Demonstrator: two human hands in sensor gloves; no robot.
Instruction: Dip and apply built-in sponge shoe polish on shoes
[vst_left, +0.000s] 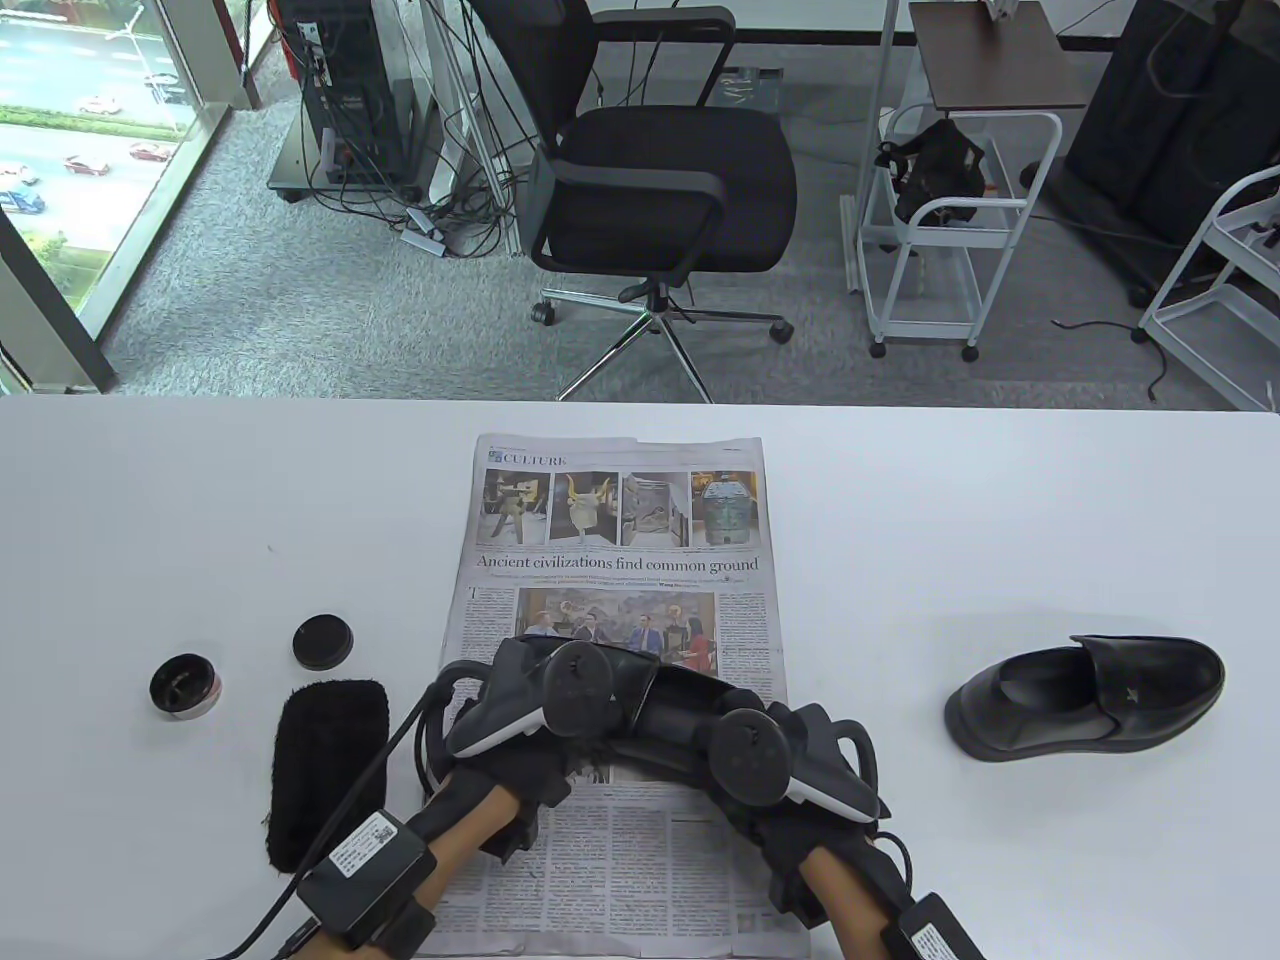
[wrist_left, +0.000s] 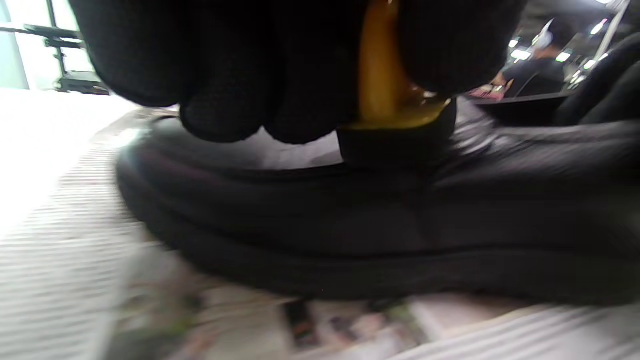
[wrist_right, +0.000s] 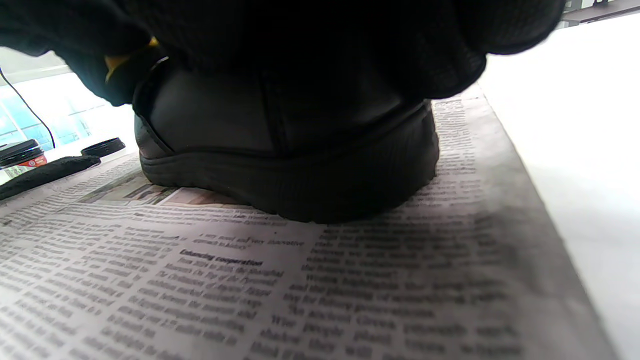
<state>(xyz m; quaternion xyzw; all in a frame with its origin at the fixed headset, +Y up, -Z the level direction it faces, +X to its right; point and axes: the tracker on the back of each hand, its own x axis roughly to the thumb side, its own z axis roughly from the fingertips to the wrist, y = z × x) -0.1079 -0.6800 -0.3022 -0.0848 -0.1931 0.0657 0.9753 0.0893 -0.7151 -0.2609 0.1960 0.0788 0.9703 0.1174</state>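
A black shoe (wrist_left: 350, 225) stands on the newspaper (vst_left: 620, 500) in the middle of the table, mostly hidden under both hands in the table view. My left hand (vst_left: 570, 740) grips a yellow-handled sponge applicator (wrist_left: 380, 75). Its black sponge (wrist_left: 400, 142) presses on the shoe's upper. My right hand (vst_left: 770, 760) holds the shoe from above at its heel end (wrist_right: 300, 170). The open polish tin (vst_left: 185, 685) and its lid (vst_left: 323, 641) sit on the table at the left.
A second black shoe (vst_left: 1085, 700) lies on the table at the right. A black fuzzy cloth (vst_left: 325, 765) lies left of the newspaper, near my left forearm. Beyond the table's far edge stands an office chair (vst_left: 665, 190).
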